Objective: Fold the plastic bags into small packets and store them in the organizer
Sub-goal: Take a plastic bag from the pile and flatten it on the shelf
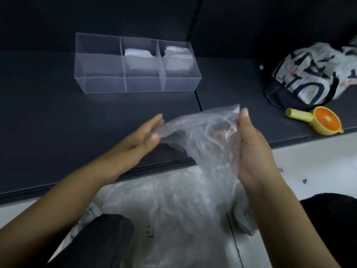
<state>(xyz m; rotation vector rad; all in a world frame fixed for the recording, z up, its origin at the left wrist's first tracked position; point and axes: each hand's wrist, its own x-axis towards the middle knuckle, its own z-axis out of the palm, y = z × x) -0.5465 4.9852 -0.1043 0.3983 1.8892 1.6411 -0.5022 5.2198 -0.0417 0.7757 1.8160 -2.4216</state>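
Two hands on one clear plastic bag point(202, 132), held over the near edge of the dark desk point(58, 122). Left hand point(146, 132): thumb and flat fingers pinch the bag's left edge. Right hand point(251, 147): grasps the right side, thumb up at the top corner. I see the organizer point(100, 84) farther back on the desk, with folded packets point(138, 55) in its middle and right compartments. Pile of bags point(173, 209) below the hands. Orange fan point(326, 120) and printed bag point(313, 74) at right.
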